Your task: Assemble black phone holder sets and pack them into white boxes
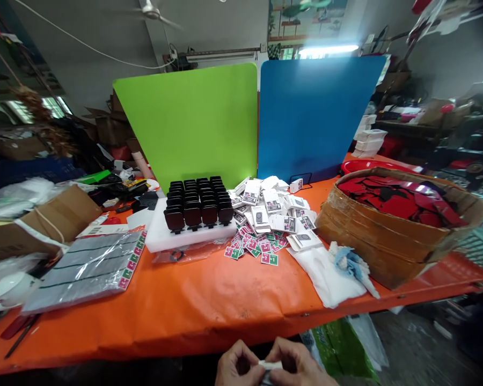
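My left hand (236, 368) and my right hand (298, 365) meet at the bottom edge of the view, below the front edge of the orange table (209, 305). Both pinch a small white piece (270, 365) between the fingertips; its lower part is cut off by the frame. On the table ahead stands a white foam block (161, 238) carrying rows of small black parts (197, 201). To its right lies a heap of small white packets (271, 206) and pink-and-green stickers (257, 247).
A cardboard tub (370, 236) of red and black pieces sits at the right. A white bag with a blue cloth (348, 261) lies beside it. A plastic-wrapped grey sheet pack (84, 265) and an open carton (52, 217) are at the left. Green (193, 120) and blue (314, 112) boards stand behind.
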### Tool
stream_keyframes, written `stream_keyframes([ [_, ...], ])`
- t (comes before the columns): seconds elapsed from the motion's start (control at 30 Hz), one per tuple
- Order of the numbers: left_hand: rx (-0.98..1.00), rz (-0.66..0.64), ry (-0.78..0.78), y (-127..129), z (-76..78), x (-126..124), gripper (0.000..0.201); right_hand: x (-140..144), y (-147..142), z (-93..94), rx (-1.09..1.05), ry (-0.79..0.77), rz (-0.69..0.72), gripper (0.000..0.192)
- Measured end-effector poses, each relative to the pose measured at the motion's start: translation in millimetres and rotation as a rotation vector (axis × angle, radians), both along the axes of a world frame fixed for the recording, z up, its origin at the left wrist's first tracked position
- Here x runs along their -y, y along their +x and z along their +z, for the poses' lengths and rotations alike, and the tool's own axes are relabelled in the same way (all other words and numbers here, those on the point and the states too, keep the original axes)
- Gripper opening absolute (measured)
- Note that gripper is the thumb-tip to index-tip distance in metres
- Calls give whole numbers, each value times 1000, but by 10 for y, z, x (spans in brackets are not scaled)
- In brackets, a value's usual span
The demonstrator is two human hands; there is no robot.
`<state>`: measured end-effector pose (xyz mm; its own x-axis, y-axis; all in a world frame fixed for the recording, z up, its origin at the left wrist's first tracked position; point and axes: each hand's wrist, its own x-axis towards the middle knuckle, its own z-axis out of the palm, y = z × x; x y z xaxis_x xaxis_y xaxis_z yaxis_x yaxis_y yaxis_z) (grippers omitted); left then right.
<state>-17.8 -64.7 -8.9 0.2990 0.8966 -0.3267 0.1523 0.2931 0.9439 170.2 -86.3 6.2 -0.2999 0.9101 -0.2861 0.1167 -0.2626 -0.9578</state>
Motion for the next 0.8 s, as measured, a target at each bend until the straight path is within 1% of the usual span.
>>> stream_keyframes([
  [0.03, -16, 1, 44, 11, 100, -55, 36, -120, 36, 60, 3, 0, 12, 25],
  [0.1, -79, 56, 160, 5, 287, -207, 30, -459, 153, 223, 11, -19, 18, 30],
  [0.17, -191, 135, 260, -47, 388, -407, 29, -920, 319, 466, 60, 94, -108, 36],
  [0.2, -244, 178, 296, -91, 391, -519, 31, -1182, 409, 619, 84, 169, -207, 38],
  [0.23, -291, 233, 325, -144, 366, -633, 32, -1454, 496, 785, 94, 254, -309, 41],
  [0.27, -334, 286, 381, -204, 316, -746, 32, -1724, 573, 956, 98, 351, -443, 42],
  [0.3, -377, 318, 461, -267, 249, -851, 32, -1980, 635, 1120, 95, 409, -514, 42],
  [0.37, -520, 371, 643, -390, 97, -1029, 30, -2401, 702, 1378, 100, 494, -592, 38],
  [0.4, -600, 380, 716, -444, 23, -1098, 29, -2546, 704, 1452, 116, 520, -606, 36],
  [0.43, -637, 388, 749, -490, -47, -1151, 28, -2637, 685, 1482, 140, 534, -595, 34],
  [0.47, -675, 391, 776, -529, -112, -1191, 27, -2672, 648, 1466, 172, 543, -567, 31],
  [0.5, -716, 390, 799, -560, -173, -1220, 26, -2652, 598, 1408, 210, 552, -525, 27],
  [0.57, -845, 369, 861, -604, -285, -1251, 26, -2463, 475, 1189, 299, 578, -427, 16],
  [0.67, -1086, 305, 981, -635, -432, -1260, 28, -1954, 317, 704, 426, 652, -331, 8],
  [0.77, -1192, 283, 1049, -639, -525, -1250, 31, -1440, 265, 173, 531, 708, -286, 5],
  [0.8, -1207, 286, 1056, -636, -541, -1244, 31, -1309, 269, 10, 639, 794, -266, 9],
])
